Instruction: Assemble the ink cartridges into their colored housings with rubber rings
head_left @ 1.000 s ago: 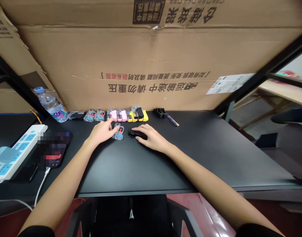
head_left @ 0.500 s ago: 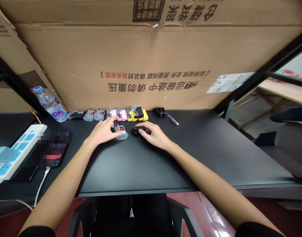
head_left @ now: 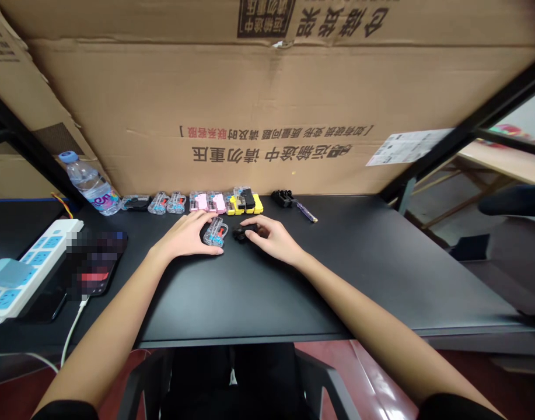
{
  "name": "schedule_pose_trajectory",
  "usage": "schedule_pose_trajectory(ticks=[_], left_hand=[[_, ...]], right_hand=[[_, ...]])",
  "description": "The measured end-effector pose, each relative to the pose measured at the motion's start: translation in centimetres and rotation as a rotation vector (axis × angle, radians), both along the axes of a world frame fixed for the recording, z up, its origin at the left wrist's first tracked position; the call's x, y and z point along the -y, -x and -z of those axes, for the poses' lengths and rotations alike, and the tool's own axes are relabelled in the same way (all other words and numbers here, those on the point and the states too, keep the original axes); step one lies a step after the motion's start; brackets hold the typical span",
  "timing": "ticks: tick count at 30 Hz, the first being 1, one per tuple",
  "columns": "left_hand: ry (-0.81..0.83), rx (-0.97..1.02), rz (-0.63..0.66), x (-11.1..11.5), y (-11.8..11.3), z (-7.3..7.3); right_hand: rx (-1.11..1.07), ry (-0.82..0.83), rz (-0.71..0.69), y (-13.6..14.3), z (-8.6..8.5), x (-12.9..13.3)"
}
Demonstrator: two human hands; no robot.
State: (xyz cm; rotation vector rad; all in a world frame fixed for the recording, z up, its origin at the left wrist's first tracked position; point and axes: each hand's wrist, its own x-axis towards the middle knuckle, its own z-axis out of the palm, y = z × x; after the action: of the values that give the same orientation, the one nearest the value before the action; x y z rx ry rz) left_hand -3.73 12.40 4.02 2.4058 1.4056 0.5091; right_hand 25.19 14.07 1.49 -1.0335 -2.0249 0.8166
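In the head view, a clear looped plastic piece [head_left: 215, 232] with red and blue parts lies on the black worktop [head_left: 249, 291], between the thumb and fingers of the left hand [head_left: 186, 235]. This hand's grip is wide, spanning the clear looped plastic piece from its far side to its near side; whether both ends press on it I cannot tell. Just right of the clear looped plastic piece, the right hand [head_left: 273, 241] has a narrow grip, thumb and fingers holding a small black item [head_left: 241, 233], partly hidden by them. Beyond the landmark piece stand two pink-and-clear pieces [head_left: 217, 202]; beyond it to the right are yellow-and-clear pieces [head_left: 235, 204] with a black-and-clear one [head_left: 248, 199] among them, then a black holder [head_left: 283, 199] and a slim purple stick [head_left: 306, 212]. Beyond it to the left lie two more clear pieces [head_left: 159, 203] and a dark one [head_left: 136, 203], with a tilted water bottle [head_left: 94, 188] farther left. Well to its left are a smartphone [head_left: 105, 265] and a white power strip [head_left: 39, 256]. Printed cardboard [head_left: 271, 87] rises behind it.
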Motion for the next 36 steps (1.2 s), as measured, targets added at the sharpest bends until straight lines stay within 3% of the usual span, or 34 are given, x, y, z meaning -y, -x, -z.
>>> schedule_pose_trajectory(ticks=[9, 18, 22, 25, 29, 36], left_hand=[[0.151, 0.070, 0.085, -0.4, 0.2, 0.3], [0.134, 0.001, 0.053, 0.2, -0.5, -0.1], [0.151, 0.124, 0.013, 0.4, -0.4, 0.0], [0.265, 0.302, 0.020, 0.1, -0.3, 0.7], [0.404, 0.515, 0.056, -0.3, -0.7, 1.9], [0.455, 0.669, 0.117, -0.6, -1.5, 2.9]], right_hand=[[-0.026, 0.029, -0.100, -0.2, 0.8, -0.4], [-0.046, 0.037, -0.137, -0.2, 0.9, -0.3], [-0.056, 0.035, -0.040, -0.1, 0.7, -0.3], [-0.140, 0.179, 0.004, 0.1, 0.2, -0.2], [-0.204, 0.364, -0.076, 0.4, -0.4, 0.0], [-0.285, 0.400, -0.138, 1.0, -0.1, 0.2]])
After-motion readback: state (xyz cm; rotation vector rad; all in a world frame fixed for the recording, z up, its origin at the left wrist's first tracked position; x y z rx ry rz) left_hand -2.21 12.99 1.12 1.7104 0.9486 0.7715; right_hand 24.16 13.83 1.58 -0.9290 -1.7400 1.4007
